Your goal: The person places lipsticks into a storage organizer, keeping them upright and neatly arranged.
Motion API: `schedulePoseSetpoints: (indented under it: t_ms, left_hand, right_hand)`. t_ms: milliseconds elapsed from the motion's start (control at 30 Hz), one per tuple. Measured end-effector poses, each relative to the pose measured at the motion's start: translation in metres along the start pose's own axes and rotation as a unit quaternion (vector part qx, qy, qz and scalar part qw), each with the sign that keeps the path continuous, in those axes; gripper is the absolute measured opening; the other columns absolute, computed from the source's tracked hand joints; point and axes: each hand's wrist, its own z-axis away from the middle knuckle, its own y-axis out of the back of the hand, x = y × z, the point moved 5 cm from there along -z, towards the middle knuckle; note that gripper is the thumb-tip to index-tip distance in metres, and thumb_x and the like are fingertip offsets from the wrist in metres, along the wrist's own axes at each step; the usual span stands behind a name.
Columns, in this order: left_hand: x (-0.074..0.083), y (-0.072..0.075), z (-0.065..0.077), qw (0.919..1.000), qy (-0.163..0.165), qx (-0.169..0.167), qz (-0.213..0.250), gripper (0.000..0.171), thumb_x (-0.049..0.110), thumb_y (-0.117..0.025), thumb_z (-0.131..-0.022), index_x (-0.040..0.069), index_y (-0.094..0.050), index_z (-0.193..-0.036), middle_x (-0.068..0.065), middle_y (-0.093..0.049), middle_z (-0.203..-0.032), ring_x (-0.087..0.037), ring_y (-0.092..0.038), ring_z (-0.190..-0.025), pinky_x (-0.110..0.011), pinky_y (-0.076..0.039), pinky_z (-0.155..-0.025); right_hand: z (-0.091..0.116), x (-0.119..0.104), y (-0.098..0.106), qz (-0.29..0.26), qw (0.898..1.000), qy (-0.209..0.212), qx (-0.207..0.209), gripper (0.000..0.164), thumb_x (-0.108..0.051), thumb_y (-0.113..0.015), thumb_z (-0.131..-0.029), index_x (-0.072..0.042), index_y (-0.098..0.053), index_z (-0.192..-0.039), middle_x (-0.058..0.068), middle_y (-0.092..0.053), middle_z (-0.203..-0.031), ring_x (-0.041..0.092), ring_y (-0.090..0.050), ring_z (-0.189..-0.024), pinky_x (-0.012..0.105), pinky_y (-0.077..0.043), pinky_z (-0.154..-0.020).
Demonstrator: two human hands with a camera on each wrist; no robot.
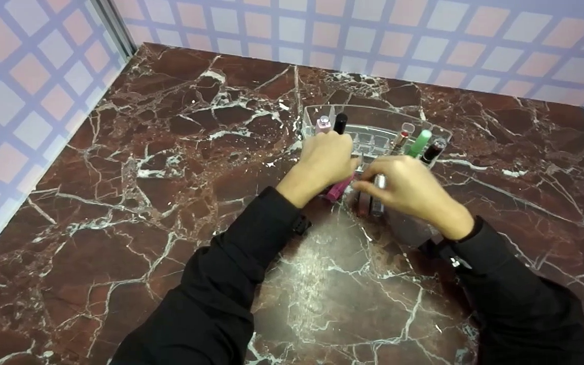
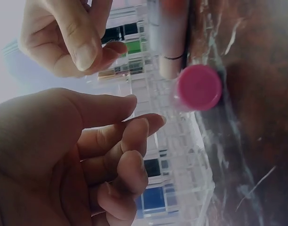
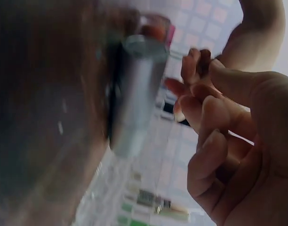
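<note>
A clear plastic cosmetics organizer [image 1: 388,112] stands on the table in the head view. My left hand [image 1: 323,157] hovers over its left front with loosely bent fingers; the left wrist view shows nothing between thumb and fingertips. Close by, my right hand [image 1: 404,185] is over the front right, its thumb near the index finger and no held thing visible. In front of the organizer lie a magenta tube [image 1: 339,190], a dark reddish tube [image 1: 363,204] and a silver-grey tube [image 1: 378,196]. The magenta tube's round end [image 2: 199,87] faces the left wrist camera.
In the organizer's left part stand a pink bottle [image 1: 323,124] and a black tube [image 1: 340,123]. At its right are a red lipstick [image 1: 400,141], a green tube [image 1: 420,143] and a dark bottle [image 1: 434,150]. Patterned panels [image 1: 292,30] border the marbled table [image 1: 170,284].
</note>
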Motion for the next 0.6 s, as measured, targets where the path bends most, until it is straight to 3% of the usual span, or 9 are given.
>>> schedulePoseSetpoints:
  t_ms: [233, 400, 600]
  left_hand:
    - [0.002, -0.007, -0.002, 0.9996, -0.002, 0.008, -0.028, 0.038, 0.050, -0.065, -0.100, 0.014, -0.069, -0.090, -0.007, -0.072, -0.093, -0.022, -0.066, -0.077, -0.032, -0.050, -0.061]
    - [0.003, -0.012, -0.002, 0.9993, 0.000, -0.018, -0.032, 0.040, 0.053, -0.065, -0.098, 0.014, -0.070, -0.093, -0.007, -0.072, -0.094, -0.022, -0.066, -0.080, -0.032, -0.052, -0.065]
    - [0.002, -0.016, 0.001, 0.9974, -0.005, -0.060, -0.040, 0.034, 0.043, -0.060, -0.103, 0.014, -0.069, -0.089, -0.006, -0.071, -0.095, -0.019, -0.064, -0.077, -0.029, -0.050, -0.060]
  right_hand:
    - [-0.001, -0.012, -0.018, 0.000, 0.999, 0.017, -0.049, 0.021, -0.031, -0.079, -0.093, -0.011, -0.076, -0.089, 0.002, -0.072, -0.084, 0.012, -0.063, -0.064, 0.031, -0.056, -0.060]
    - [0.000, -0.010, -0.022, -0.004, 0.997, 0.003, -0.076, 0.021, -0.032, -0.079, -0.093, -0.012, -0.077, -0.091, 0.001, -0.074, -0.088, 0.010, -0.062, -0.063, 0.033, -0.057, -0.061]
    - [0.001, -0.009, -0.024, 0.002, 0.995, -0.006, -0.104, 0.019, -0.032, -0.078, -0.094, -0.013, -0.078, -0.095, 0.002, -0.073, -0.087, 0.012, -0.063, -0.066, 0.034, -0.057, -0.064]
